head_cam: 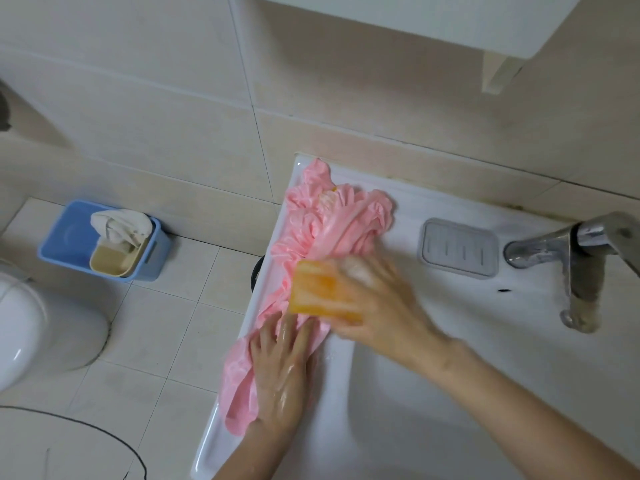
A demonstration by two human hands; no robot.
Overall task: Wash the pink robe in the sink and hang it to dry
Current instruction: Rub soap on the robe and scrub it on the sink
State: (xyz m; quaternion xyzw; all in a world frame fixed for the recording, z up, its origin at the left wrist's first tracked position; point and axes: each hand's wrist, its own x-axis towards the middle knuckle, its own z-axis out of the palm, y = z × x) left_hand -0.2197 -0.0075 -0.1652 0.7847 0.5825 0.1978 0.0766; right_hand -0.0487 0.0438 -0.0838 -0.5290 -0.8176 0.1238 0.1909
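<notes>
Sink: A white sink (415,410) is filling the lower right of the frame, its left ledge running from the centre down to the bottom edge.
Toilet: A white toilet (41,327) is showing at the left edge, standing on the tiled floor.
Pink robe: The pink robe (332,220) is lying bunched along the sink's left ledge at centre frame, its lower end trailing towards the bottom of the picture.
Right hand: The right hand (384,303), blurred, is reaching in from the lower right and gripping an orange soap bar (318,292) against the robe.
Left hand: The wet left hand (280,372) is lying flat with fingers straight, pressing the robe's lower part onto the ledge.
Blue bin: A blue bin (65,244) is sitting on the floor at centre left, holding a white cloth (119,225) and a beige container (110,261).
Tap: A metal tap (568,258) is standing at the right edge.
Soap dish: A grey soap dish (459,249) is resting between robe and tap.
</notes>
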